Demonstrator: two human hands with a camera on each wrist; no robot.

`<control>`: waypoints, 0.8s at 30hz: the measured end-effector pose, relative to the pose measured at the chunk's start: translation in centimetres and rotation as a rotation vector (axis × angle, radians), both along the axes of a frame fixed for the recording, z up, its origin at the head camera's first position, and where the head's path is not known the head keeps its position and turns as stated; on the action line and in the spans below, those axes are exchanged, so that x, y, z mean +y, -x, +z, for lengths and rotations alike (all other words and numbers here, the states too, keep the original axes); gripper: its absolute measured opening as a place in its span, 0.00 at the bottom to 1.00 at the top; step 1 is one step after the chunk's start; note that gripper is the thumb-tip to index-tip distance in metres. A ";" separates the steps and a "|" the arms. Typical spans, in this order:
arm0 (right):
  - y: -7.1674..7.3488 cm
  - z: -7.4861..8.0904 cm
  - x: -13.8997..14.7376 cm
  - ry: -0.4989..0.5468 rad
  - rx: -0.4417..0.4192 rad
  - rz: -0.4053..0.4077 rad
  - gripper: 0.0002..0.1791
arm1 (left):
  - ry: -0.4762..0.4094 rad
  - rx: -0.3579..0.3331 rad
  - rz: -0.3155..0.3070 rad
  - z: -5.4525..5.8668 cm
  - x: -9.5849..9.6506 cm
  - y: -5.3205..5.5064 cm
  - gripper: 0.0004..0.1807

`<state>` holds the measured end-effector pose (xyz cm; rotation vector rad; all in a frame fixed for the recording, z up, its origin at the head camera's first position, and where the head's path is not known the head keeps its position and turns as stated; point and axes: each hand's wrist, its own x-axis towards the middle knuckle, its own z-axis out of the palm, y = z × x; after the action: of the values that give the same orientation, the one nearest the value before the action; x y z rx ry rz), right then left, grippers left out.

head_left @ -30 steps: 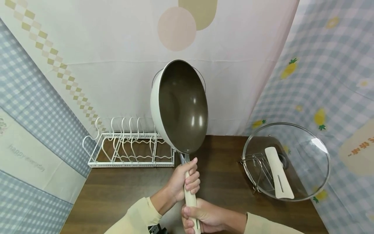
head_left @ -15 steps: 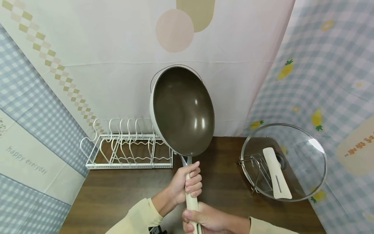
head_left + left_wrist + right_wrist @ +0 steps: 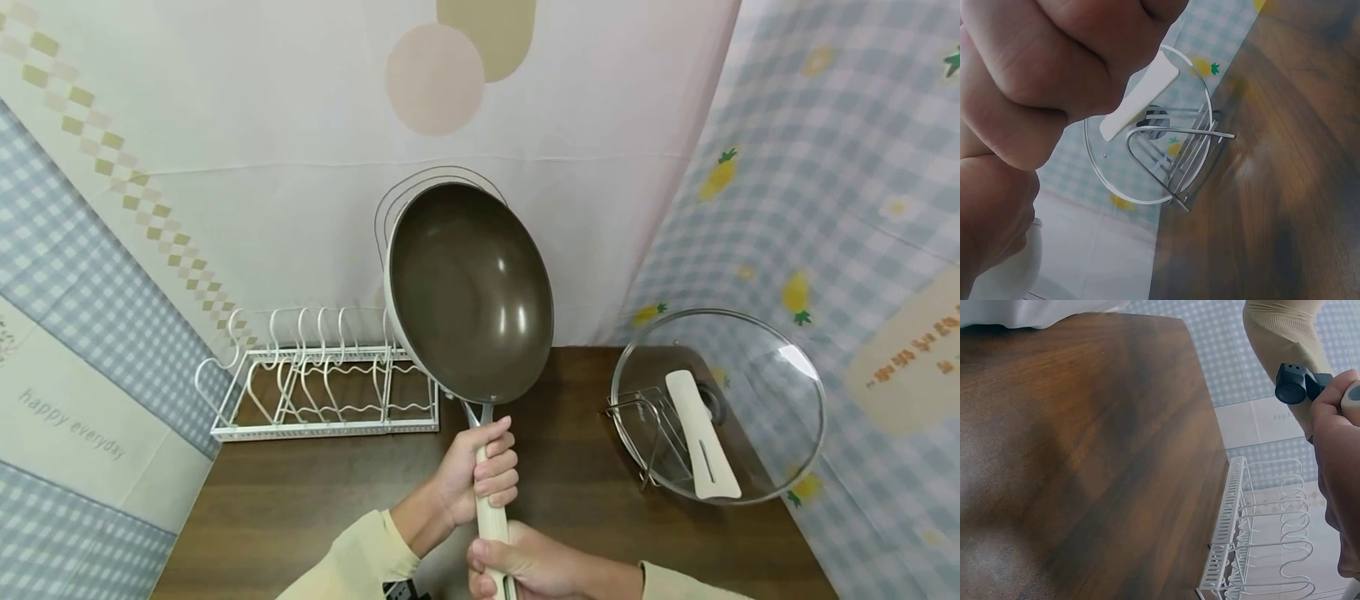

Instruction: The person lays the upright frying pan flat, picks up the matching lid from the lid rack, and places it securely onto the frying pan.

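In the head view, the bottom edge cuts off the right hand's grip [image 3: 528, 562] and the end of the handle [image 3: 492, 523], partly covered by the left hand's grip [image 3: 461, 472]. The pan [image 3: 472, 296] hides the right rear of the white rack [image 3: 322, 430], itself cropped below in the right wrist view. Orange lettering [image 3: 911, 354] is too blurred to read.

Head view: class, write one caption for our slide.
Left hand and right hand grip a pan by its handle, white rack at left, glass lid at right.

Two hands [image 3: 480, 468] [image 3: 528, 560]; one pan [image 3: 472, 292], one lid [image 3: 742, 408]; apparently two racks [image 3: 322, 430] [image 3: 1179, 131].
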<state>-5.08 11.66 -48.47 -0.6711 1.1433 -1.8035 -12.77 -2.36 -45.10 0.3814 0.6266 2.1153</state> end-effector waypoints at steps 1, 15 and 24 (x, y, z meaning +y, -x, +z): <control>0.0 0.1 0.0 -0.003 0.006 -0.004 0.25 | -0.004 -0.001 -0.004 0.0 0.1 0.0 0.23; -0.4 0.7 0.4 -0.036 -0.031 -0.012 0.21 | -0.074 -0.032 -0.065 -0.3 0.5 0.1 0.25; -0.7 1.2 0.4 -0.075 -0.003 -0.050 0.21 | -0.124 -0.043 -0.123 -0.3 0.8 0.2 0.25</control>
<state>-4.39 12.03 -47.32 -0.6014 1.2289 -1.7934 -12.96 -1.59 -45.45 0.4305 0.4374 2.0446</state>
